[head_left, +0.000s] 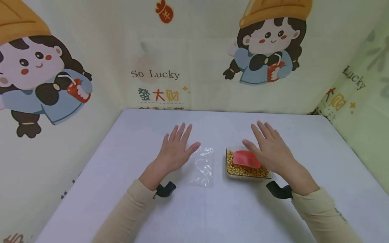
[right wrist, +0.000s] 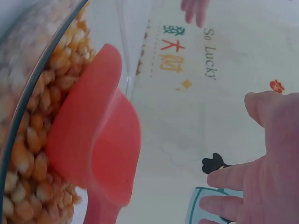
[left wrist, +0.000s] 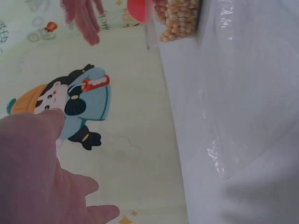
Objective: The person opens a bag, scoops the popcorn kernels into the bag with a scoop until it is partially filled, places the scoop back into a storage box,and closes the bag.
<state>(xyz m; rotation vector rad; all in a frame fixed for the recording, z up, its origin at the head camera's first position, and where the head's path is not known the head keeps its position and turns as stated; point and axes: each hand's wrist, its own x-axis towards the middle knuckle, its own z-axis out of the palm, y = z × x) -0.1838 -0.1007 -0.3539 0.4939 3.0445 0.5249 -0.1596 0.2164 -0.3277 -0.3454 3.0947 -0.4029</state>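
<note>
I see the clear box (head_left: 241, 178) on the worktop (head_left: 194, 216), holding a bed of yellow corn kernels (head_left: 253, 172) with a red scoop (head_left: 247, 159) lying on top of them. Just left of the box, a clear plastic bag (head_left: 203, 170) lies flat. I have the left hand (head_left: 174, 152) farther left of the box, fingers straight and spread. The right hand (head_left: 272, 150) hovers by the box's right side, likewise outstretched, holding nothing.
</note>
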